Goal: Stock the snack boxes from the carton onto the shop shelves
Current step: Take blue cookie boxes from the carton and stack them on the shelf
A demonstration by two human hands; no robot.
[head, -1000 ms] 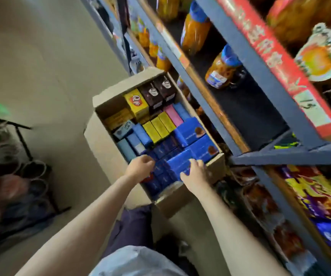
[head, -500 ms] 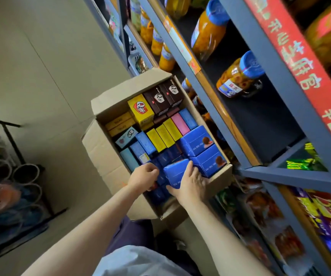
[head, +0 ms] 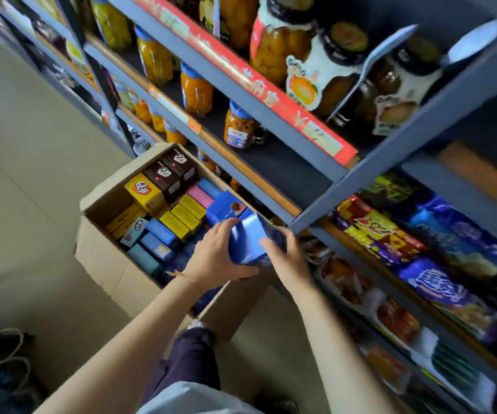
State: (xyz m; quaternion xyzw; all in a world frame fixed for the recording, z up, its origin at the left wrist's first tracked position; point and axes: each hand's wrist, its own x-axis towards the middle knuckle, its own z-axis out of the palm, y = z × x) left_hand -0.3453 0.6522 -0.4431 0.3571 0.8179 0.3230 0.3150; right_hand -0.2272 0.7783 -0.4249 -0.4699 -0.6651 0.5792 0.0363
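Note:
An open cardboard carton (head: 103, 258) stands on the floor against the shelves, packed with blue, yellow, pink and dark brown snack boxes. Above its near right corner I hold a stack of blue snack boxes (head: 250, 240) between both hands. My left hand (head: 214, 258) grips the stack from the left and underneath. My right hand (head: 286, 258) grips its right side, thumb on the front face. Another blue box (head: 224, 207) lies in the carton just behind the stack.
Grey metal shelves (head: 316, 180) rise on the right. Jars of yellow fruit (head: 196, 91) fill the upper levels, with a bare dark patch beside one jar (head: 241, 127). Bagged snacks (head: 432, 282) crowd the lower shelves. A wire rack (head: 5, 354) stands at the lower left.
Both hands have closed round the blue boxes and lifted them up out of the carton. My view has tilted up toward the shelves.

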